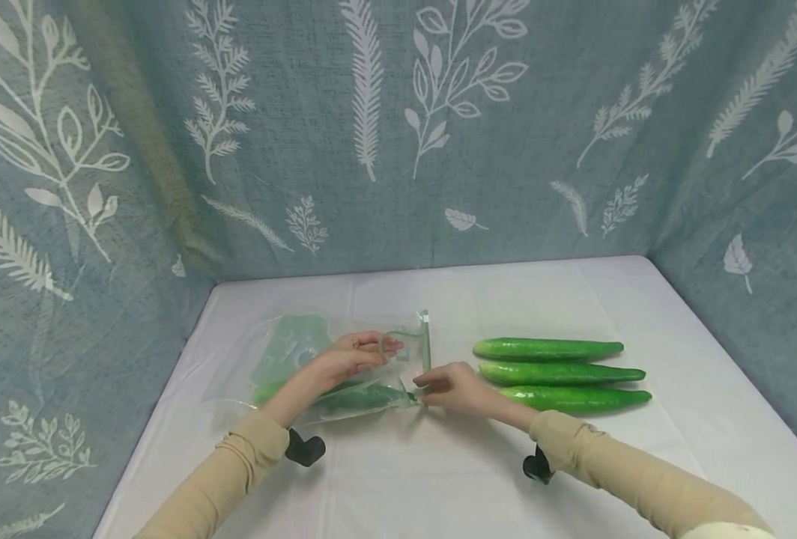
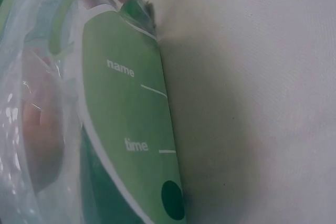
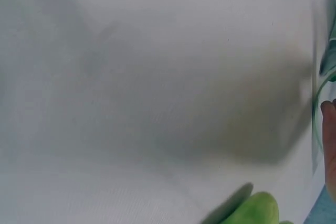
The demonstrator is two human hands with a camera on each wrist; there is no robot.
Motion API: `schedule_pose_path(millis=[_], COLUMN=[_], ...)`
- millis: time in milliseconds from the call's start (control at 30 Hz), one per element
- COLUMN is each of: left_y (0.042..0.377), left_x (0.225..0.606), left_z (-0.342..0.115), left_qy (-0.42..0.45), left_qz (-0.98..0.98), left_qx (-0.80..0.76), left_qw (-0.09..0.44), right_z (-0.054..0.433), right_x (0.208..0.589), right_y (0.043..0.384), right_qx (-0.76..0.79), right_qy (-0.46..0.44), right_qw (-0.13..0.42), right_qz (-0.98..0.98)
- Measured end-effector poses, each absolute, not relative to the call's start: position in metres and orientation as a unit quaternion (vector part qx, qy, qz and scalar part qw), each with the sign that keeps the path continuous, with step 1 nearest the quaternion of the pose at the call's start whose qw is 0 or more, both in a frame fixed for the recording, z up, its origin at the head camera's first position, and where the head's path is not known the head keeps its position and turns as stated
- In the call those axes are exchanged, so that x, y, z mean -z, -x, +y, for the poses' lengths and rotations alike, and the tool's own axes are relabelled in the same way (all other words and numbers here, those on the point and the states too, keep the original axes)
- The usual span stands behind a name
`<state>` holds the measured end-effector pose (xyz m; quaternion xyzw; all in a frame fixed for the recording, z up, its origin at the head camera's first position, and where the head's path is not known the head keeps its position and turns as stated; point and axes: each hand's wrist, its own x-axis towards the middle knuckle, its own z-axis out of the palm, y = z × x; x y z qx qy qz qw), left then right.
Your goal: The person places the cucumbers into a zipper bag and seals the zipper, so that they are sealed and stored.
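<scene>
A clear zip bag with a green printed panel lies on the left half of the table. Inside it a cucumber shows through the plastic, its stem end near the bag's mouth. My left hand reaches over the bag and holds the rim of its mouth between thumb and fingers; in the left wrist view a finger shows through the plastic. At the mouth's near corner, beside the cucumber's stem end, my right hand pinches the bag's edge with curled fingers.
Three cucumbers lie side by side to the right of the bag, just beyond my right forearm. White cloth covers the table. A blue-grey patterned curtain encloses the back and sides.
</scene>
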<state>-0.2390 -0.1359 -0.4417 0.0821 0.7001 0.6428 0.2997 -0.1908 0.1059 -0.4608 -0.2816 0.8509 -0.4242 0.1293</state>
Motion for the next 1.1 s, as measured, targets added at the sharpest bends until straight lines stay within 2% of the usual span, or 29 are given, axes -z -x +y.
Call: schedule_pose_path(millis=[467,1100], left_y=[0.237,0.237], left_x=[0.440,0.441], left_z=[-0.137,-0.138], left_qy=[-0.086,-0.092], left_qz=[0.691,0.689], left_qx=[-0.651,-0.652], left_qw=[0.302,0.303], right_z=[0.128,0.180], right_x=[0.448,0.430], right_y=[0.191,0.203], right_qx=[0.437,0.454], right_qy=[0.272,0.267], right_qw=[0.164,0.147], right_qz=[0.842,0.838])
